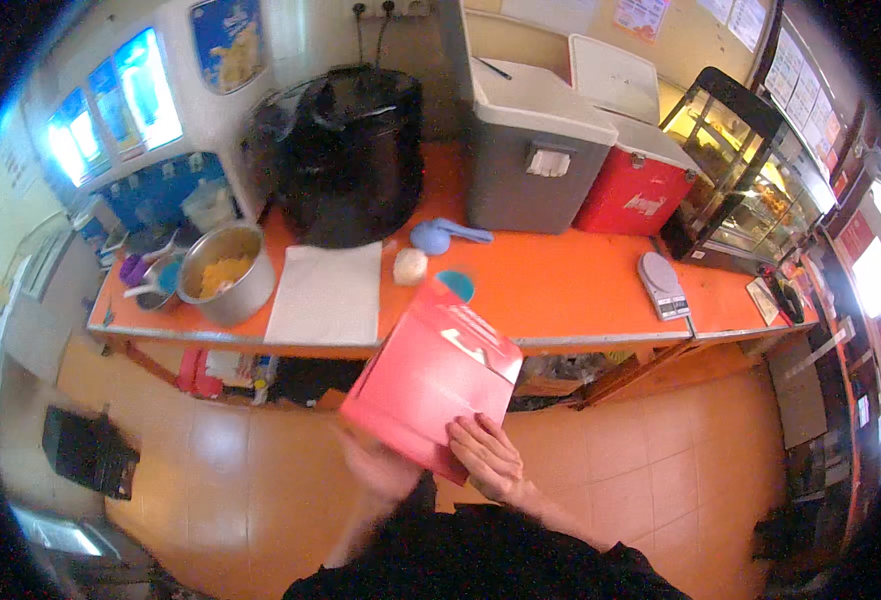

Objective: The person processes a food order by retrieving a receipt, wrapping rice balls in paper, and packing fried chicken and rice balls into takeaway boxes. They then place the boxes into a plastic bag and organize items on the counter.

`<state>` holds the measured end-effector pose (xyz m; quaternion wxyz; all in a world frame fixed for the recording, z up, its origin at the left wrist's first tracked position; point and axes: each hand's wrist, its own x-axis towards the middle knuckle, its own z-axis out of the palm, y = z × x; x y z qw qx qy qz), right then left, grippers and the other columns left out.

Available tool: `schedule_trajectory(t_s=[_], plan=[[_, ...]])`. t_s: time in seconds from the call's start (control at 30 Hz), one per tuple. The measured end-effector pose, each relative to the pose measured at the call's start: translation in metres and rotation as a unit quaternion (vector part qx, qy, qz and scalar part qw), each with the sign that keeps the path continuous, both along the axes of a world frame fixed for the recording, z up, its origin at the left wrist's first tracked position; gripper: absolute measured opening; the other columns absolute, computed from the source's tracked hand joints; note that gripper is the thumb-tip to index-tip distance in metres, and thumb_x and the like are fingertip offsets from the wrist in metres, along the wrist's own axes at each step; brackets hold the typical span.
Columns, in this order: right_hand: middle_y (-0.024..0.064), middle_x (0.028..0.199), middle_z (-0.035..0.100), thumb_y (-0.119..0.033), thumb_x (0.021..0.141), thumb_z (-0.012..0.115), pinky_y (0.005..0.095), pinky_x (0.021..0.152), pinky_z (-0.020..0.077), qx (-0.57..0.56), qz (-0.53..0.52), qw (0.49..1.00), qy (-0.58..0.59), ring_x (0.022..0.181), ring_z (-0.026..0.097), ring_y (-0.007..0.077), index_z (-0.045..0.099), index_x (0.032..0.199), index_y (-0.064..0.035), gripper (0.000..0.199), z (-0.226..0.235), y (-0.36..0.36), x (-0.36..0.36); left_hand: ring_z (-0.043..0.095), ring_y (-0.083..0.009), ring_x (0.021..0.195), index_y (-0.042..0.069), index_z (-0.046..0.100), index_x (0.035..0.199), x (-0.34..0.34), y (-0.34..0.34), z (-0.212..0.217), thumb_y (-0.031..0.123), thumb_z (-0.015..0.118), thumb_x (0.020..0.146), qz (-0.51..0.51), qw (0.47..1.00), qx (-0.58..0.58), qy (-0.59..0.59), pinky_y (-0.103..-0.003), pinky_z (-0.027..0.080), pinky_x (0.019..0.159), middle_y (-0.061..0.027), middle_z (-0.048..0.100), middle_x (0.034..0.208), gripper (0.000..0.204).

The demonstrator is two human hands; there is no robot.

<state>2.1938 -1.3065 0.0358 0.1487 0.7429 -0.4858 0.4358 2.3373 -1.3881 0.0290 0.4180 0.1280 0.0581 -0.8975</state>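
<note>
A pink cardboard box (430, 385) with white print is held up in front of the table's near edge, tilted. My right hand (488, 460) grips its lower right side, the fingers lying together across its face and the thumb hidden. At the lower left edge of the box is my left hand (378, 466), smeared by motion, its fingers partly behind the box. Just beyond the box on the table are a teal cup (455, 286), a pale round lump (410, 266) and a blue scoop-like thing (440, 235). A white cloth or sheet (326, 295) lies to their left.
On the orange table (580, 290) stand a steel pot (228, 272) with yellow food, a black appliance (345, 155), a grey cooler (530, 150), a red cooler (635, 185), a scale (662, 285) and a glass display case (745, 175). A dark crate (90, 450) sits on the tiled floor.
</note>
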Motion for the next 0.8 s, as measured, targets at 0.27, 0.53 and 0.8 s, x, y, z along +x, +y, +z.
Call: schedule_trajectory(t_s=[0.27, 0.53, 0.8], plan=[[0.0134, 0.116, 0.057, -0.013, 0.077, 0.055, 0.0467, 0.095, 0.0394, 0.068, 0.144, 0.974, 0.161, 0.108, 0.056, 0.0246, 0.056, 0.099, -0.0049, 0.023, 0.021, -0.049, -0.143, 0.026, -0.0295, 0.13, 0.008, 0.024, 0.138, -0.05, -0.177, 0.016, 0.085, 0.014, 0.067, -0.361, 0.86, -0.359, -0.017, -0.048, 0.026, 0.104, -0.0128, 0.026, 0.142, 0.105], [0.0106, 0.113, 0.058, -0.016, 0.077, 0.059, 0.0427, 0.094, 0.0413, 0.196, 0.131, 0.958, 0.161, 0.107, 0.055, 0.0235, 0.057, 0.105, -0.0046, 0.03, 0.01, -0.071, -0.252, 0.056, -0.0143, 0.1, 0.006, 0.049, 0.118, -0.205, -0.204, 0.0, 0.035, 0.05, 0.09, -0.364, 0.829, -0.282, -0.318, -0.031, 0.045, 0.087, -0.0055, 0.058, 0.111, 0.04], [0.0125, 0.083, 0.064, 0.01, 0.071, 0.052, 0.0343, 0.061, 0.049, 0.013, -0.071, 0.996, 0.045, 0.07, 0.062, 0.0264, 0.06, 0.087, -0.0008, 0.021, 0.166, -0.194, -0.44, 0.059, -0.0128, 0.089, 0.012, 0.056, 0.118, -0.314, -0.15, -0.017, 0.016, 0.055, 0.087, -0.436, 0.657, -0.484, -0.378, -0.028, 0.049, 0.076, -0.0024, 0.063, 0.1, 0.031]])
